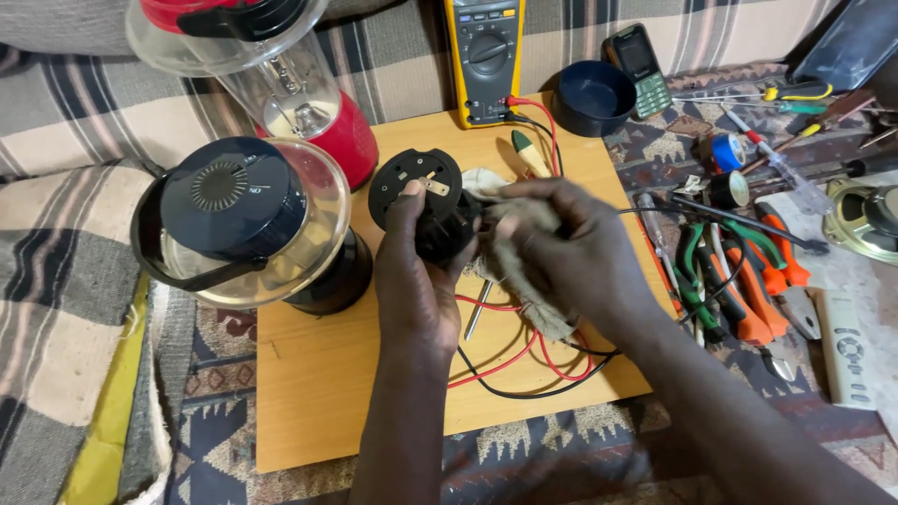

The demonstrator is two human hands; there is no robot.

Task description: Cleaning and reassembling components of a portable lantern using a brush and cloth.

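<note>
Above the wooden board's middle, the left hand gripped one black round part, while the right hand pinched one grey rag against it. Two lanterns stood at the board's left edge; one yellow multimeter leaned at its far edge.

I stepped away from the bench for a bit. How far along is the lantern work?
Done: round black plastic base part is separated from the lanterns. In hand: left hand holds it, right hand presses a grey rag against it. Left: black clear-globed lantern lies untouched beside them.
</note>
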